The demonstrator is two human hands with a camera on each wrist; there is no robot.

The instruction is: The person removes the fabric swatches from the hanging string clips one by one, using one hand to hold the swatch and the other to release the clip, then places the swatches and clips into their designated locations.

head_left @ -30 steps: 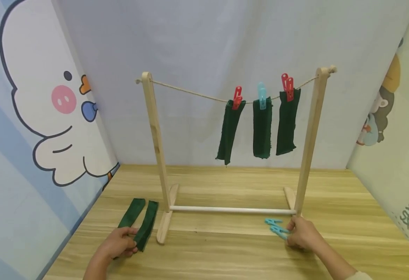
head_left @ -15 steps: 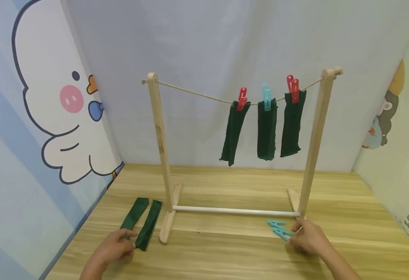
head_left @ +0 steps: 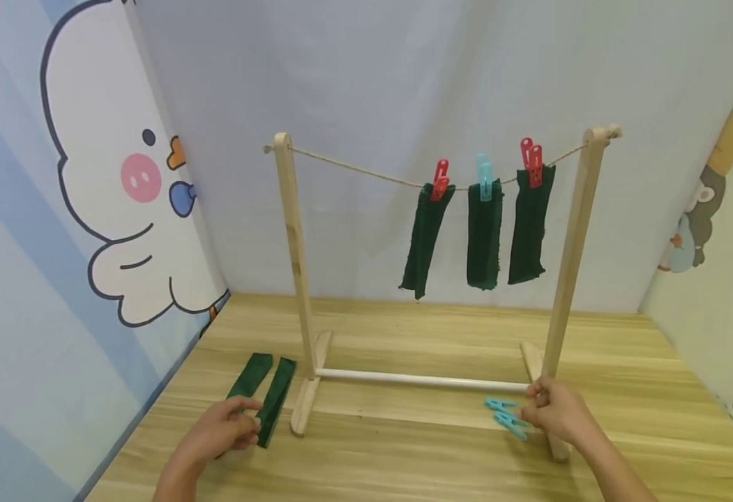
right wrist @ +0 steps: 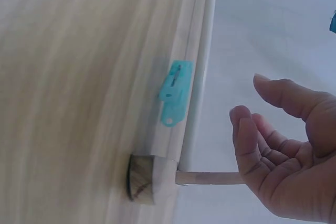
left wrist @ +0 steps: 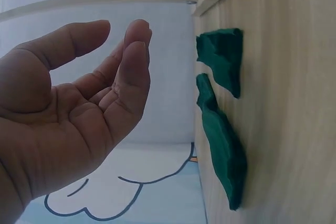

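Observation:
Two dark green cloth strips, a left one point(head_left: 253, 374) and a right one point(head_left: 280, 392), lie side by side on the table. Above their near ends hovers my left hand point(head_left: 220, 429), fingers loosely bent. The left wrist view shows this hand point(left wrist: 89, 108) holding nothing, apart from the cloth point(left wrist: 223, 140). At the foot of the rack's right post, my right hand point(head_left: 559, 413) is raised beside two light blue clothespins point(head_left: 509, 422). In the right wrist view the hand point(right wrist: 294, 161) has a gap between thumb and fingers, clear of the clothespins point(right wrist: 177, 93).
A wooden rack stands mid-table, with a left post point(head_left: 296, 258), a right post point(head_left: 575, 258) and a white bottom bar point(head_left: 422, 380). From its rope point(head_left: 356, 168) hang three green strips point(head_left: 484, 240), pinned by red clothespins point(head_left: 534, 167) and a light blue clothespin point(head_left: 485, 181).
The head view has shifted, moving the scene rightward. My left hand has come off the right strip and lifted. My right hand has risen slightly away from the blue clothespins, which stay on the table.

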